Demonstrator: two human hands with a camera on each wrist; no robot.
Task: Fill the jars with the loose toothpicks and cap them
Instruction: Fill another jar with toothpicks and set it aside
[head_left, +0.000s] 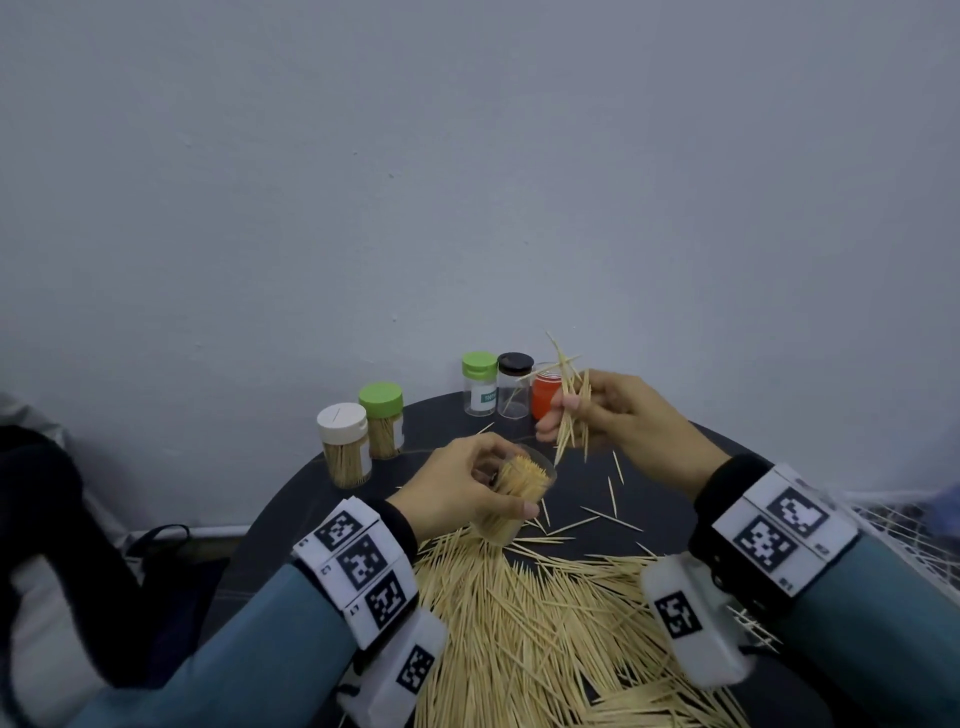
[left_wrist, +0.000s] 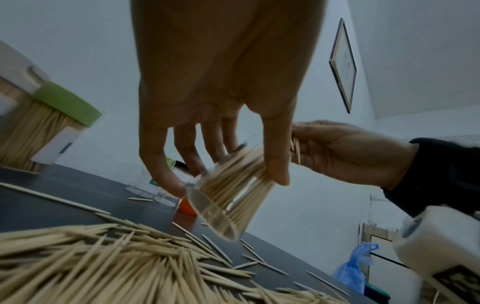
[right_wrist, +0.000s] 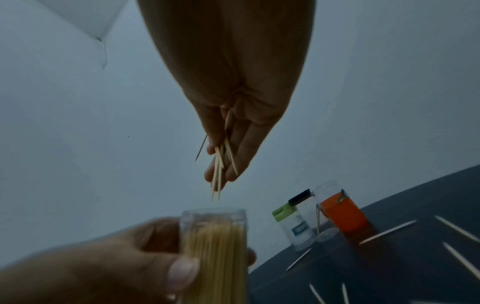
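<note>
- Gripping a clear open jar (head_left: 511, 496) packed with toothpicks, the left hand (head_left: 457, 483) curls thumb and fingers round its wall, holding it tilted above the dark round table (head_left: 675, 499).
- Just above the jar's mouth, the right hand (head_left: 613, 410) pinches a small bundle of toothpicks (head_left: 569, 410), tips pointing down.
- A large heap of loose toothpicks (head_left: 530, 623) covers the table's near side.
- Two filled, capped jars, white-capped (head_left: 344, 444) and green-capped (head_left: 383, 420), stand at the left; more jars (head_left: 496, 384) stand at the far edge.

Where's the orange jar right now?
In the head view the orange jar stands at the table's far edge, right of the black-capped jar and partly hidden behind the right hand holding toothpicks.
</note>
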